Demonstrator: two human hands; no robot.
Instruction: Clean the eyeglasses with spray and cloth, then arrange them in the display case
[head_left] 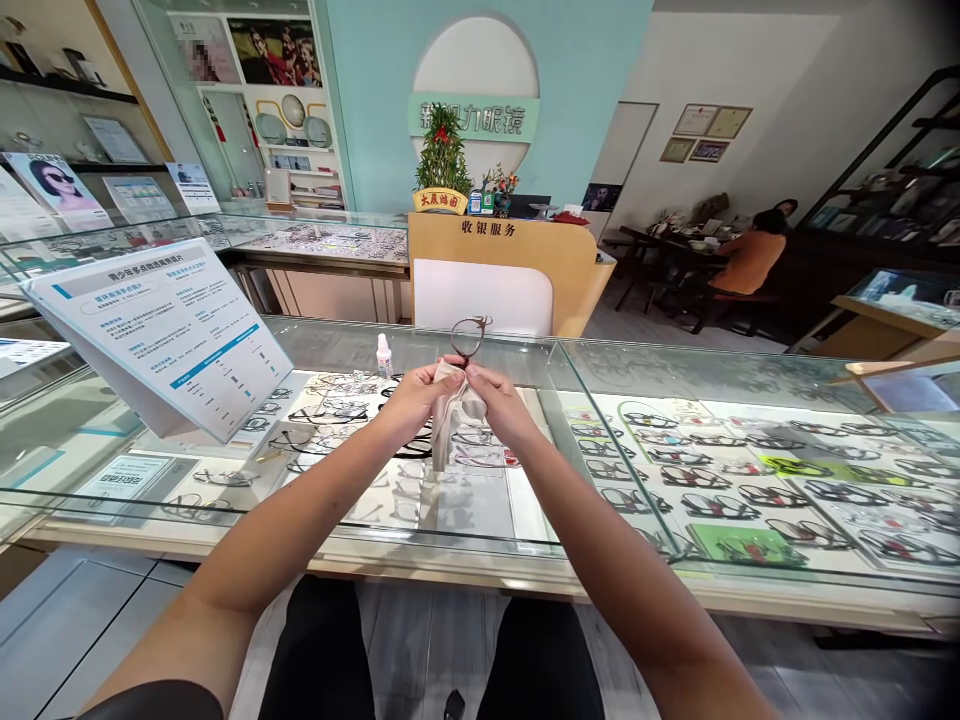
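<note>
Both my hands meet above the glass display counter (525,360). My left hand (415,393) is closed around a pale cleaning cloth (448,420) that hangs down between the hands. My right hand (496,400) pinches the same cloth together with a pair of dark-framed glasses (469,337), whose lens sticks up above my fingers. A small white spray bottle (384,356) stands on the glass just left of my left hand.
Many spectacle frames (720,470) lie in trays under the glass. A slanted white information sign (169,335) stands on the counter at left. Behind are a wooden cashier desk (510,265) with a potted plant (442,160), and a seated person in orange (750,262) at right.
</note>
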